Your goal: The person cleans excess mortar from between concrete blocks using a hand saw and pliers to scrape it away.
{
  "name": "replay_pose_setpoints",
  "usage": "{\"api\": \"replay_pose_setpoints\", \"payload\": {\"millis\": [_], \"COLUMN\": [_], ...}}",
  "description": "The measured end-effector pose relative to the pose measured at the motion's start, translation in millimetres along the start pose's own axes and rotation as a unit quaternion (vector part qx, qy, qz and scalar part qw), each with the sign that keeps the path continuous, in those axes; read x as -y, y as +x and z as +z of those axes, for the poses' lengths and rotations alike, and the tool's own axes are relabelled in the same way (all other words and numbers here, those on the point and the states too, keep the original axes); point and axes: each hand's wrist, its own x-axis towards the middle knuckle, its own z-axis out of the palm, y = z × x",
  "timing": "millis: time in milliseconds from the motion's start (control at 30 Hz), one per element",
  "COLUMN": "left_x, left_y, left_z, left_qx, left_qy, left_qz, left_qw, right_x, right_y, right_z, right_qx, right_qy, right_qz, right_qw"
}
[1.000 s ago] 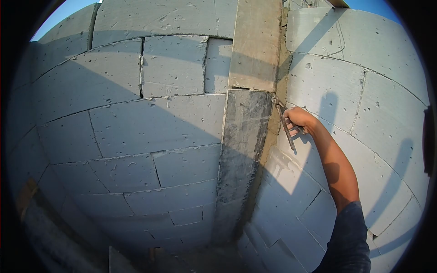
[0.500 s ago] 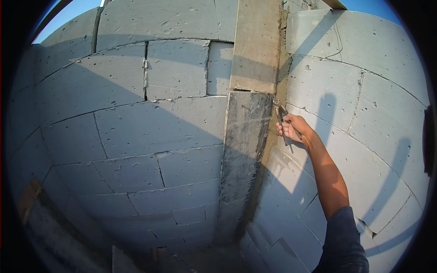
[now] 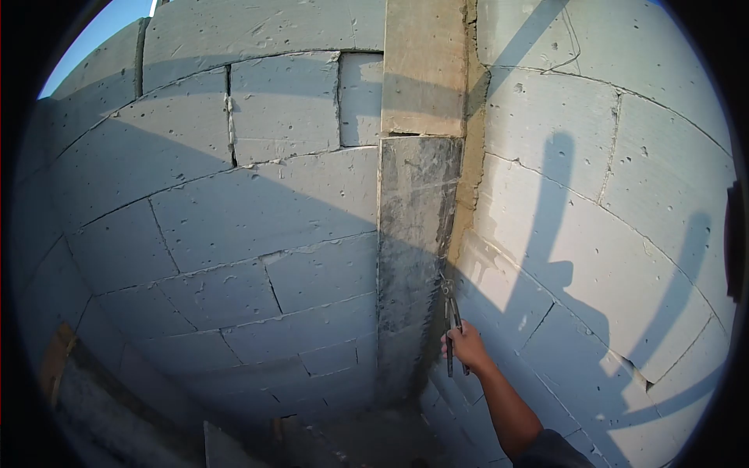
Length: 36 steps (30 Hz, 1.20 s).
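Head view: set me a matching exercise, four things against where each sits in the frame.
Things:
1. right hand
2. pliers
3. concrete column
4. sky

Places:
A. top left corner
B. centre, between the two block walls
C. low, right of the column's foot
D. gripped, tips pointing up along the column's right edge

Pairs: 1-C, 2-D, 3-B, 4-A
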Motion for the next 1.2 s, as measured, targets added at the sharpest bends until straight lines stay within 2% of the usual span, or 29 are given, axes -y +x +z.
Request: {"api": "replay_pose_setpoints", "payload": {"millis": [100,133,200,233,300,333,400,467,533,600,700,733,800,833,900,967,1000,1067,1100,1200], "left_x": [12,12,3,2,4,-19,-36,-80,-136,-193,-266,-291,-335,-355,-386,-413,-427,-445,-448,-453], "left_y": [3,-8,-14,-7,0,-17,-6,-1,4,17,42,41,49,58,76,92,100,112,116,121], "left_z": [-14,-14,-1,-3,-13,6,8,16,34,50,76,88,101,105,115,128,138,155,165,191], "left_qx": [0.020,0.009,0.007,0.004,0.077,0.056,0.040,0.035,0.031,0.011,0.009,0.015,0.031,0.046,0.074,0.124,0.151,0.166,0.180,0.241], "left_qy": [0.016,0.023,0.038,0.040,0.095,0.123,0.196,0.318,0.379,0.433,0.422,0.419,0.420,0.442,0.464,0.524,0.530,0.612,0.609,0.602], "left_qz": [-0.029,-0.036,0.027,0.030,0.076,0.077,0.144,0.232,0.328,0.322,0.373,0.364,0.363,0.373,0.393,0.395,0.401,0.437,0.438,0.452], "left_qw": [0.999,0.999,0.999,0.999,0.990,0.988,0.969,0.918,0.865,0.842,0.826,0.832,0.831,0.815,0.790,0.745,0.732,0.638,0.637,0.613], "right_x": [-88,-120,-164,-181,-218,-233,-259,-274,-280,-286,-279,-298,-353,-351,-320,-296,-276,-271,-278,-200], "right_y": [-53,-70,-102,-118,-141,-154,-161,-175,-181,-185,-183,-178,-165,-159,-149,-112,-94,-57,-38,-18], "right_z": [0,-4,-11,-15,-17,-23,-28,-32,-46,-44,-43,-42,-35,-27,-7,26,44,73,90,135], "right_qx": [0.095,0.097,0.105,0.109,0.081,0.094,0.091,0.101,0.096,0.038,0.034,0.027,-0.004,-0.014,-0.053,-0.098,-0.130,-0.189,-0.213,-0.187], "right_qy": [0.125,0.142,0.207,0.248,0.157,0.151,-0.039,-0.060,-0.098,-0.072,-0.109,-0.103,-0.181,-0.174,-0.194,-0.196,-0.156,-0.116,-0.113,-0.052], "right_qz": [0.166,0.219,0.292,0.317,0.327,0.332,0.283,0.266,0.237,0.240,0.238,0.231,0.180,0.176,0.100,0.094,0.107,0.097,0.077,0.088], "right_qw": [0.973,0.960,0.928,0.909,0.928,0.926,0.954,0.957,0.962,0.967,0.965,0.967,0.967,0.969,0.974,0.971,0.973,0.970,0.968,0.977]}}
